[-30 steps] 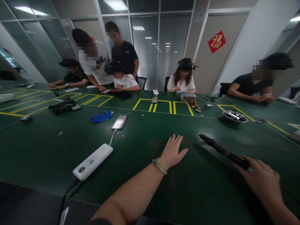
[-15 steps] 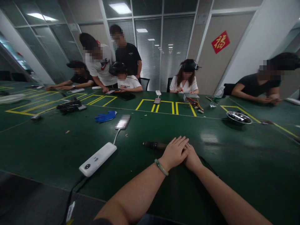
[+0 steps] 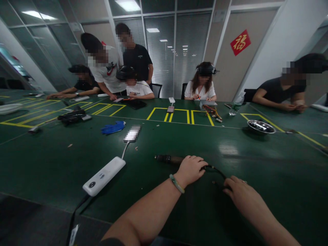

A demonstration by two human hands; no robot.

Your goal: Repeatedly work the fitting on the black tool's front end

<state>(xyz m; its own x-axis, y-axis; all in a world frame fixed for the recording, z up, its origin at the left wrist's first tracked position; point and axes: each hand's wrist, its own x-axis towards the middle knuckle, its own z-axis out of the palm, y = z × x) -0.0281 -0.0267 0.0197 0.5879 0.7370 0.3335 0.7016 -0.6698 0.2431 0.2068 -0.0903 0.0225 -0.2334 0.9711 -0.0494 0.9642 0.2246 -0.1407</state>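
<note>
A dark, pen-shaped electric screwdriver [image 3: 170, 159] lies on the green table, its narrow metal tip toward the left. My left hand [image 3: 191, 169], with a jade-coloured bangle on the wrist, is wrapped over its rear part and hides that end. From there a black cable [image 3: 216, 169] curves right toward my right hand [image 3: 242, 193]. The fingers of that hand are bent together around the cable, though the exact contact is partly hidden. Left of my hands, a white power bank [image 3: 105, 176] is joined by a short white lead to a phone [image 3: 132, 133] with a blurred screen.
A blue glove [image 3: 113, 127] and a bundle of black cables [image 3: 73, 117] lie to the left. At the right are a shiny metal bowl [image 3: 260, 126] and a plastic bottle [image 3: 236, 104]. Several people sit or stand along the far side, one beside a grey box with coloured wires [image 3: 211, 108].
My right hand has come away from beneath my left hand and moved right, onto the cable. My left hand has settled over the screwdriver's rear. The view has shifted slightly.
</note>
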